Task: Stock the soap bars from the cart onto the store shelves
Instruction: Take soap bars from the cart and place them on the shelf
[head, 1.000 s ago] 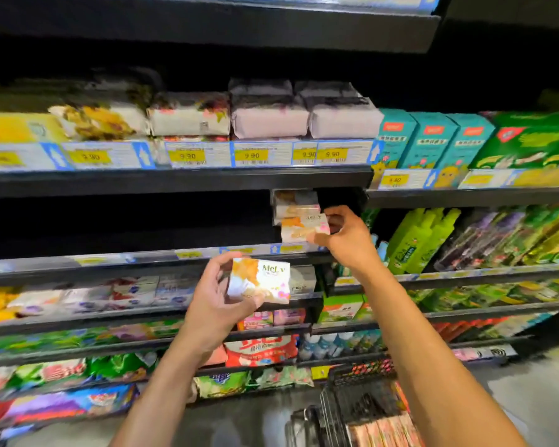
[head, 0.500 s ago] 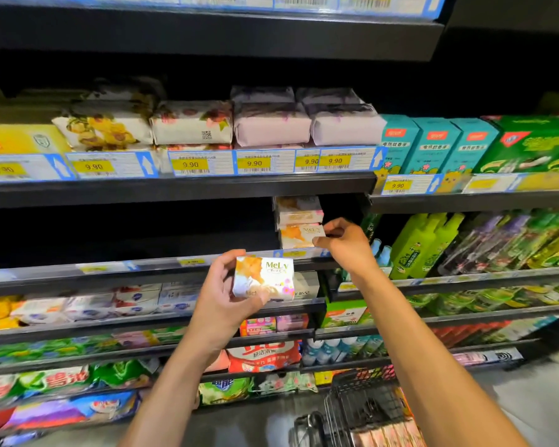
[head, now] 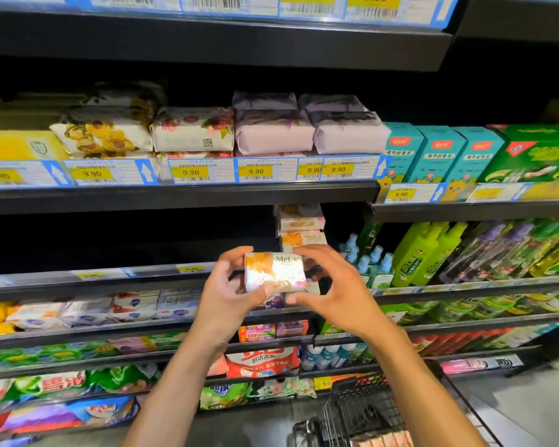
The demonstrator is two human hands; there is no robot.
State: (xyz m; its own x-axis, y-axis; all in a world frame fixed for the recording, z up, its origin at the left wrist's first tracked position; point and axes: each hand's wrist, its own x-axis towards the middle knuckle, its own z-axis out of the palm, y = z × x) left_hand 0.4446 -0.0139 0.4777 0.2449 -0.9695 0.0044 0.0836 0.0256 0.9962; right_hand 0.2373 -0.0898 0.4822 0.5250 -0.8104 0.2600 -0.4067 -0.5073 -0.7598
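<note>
Right in the middle of the frame, my left hand (head: 226,298) has the soap box (head: 273,274) pinched by its left end, fingers curled over the top and thumb pressed on the lower front. My right hand (head: 342,295) is on it now too. A second ago that hand was up at the stack (head: 300,225), seating the last bar; it has let go and dropped back, and its fingers are hooked over the box's top right corner with the thumb coming in underneath. So both hands are closed on the same box, mid handover.

The box itself has come up from where I held it lower down, and it now sits in front of the shelf (head: 110,279) edge, just below the stack, printed face towards me.

That means the previous bar is placed and staying put, and this one looks next in line, to pass to my right hand and go on or beside that stack. To the left of the stack the shelf is dark, and I cannot tell what is in there. Green bottles (head: 423,253) stand to the right. At the bottom right the cart (head: 362,411) has more soap bars (head: 384,441) showing, so plenty of stocking remains.
</note>
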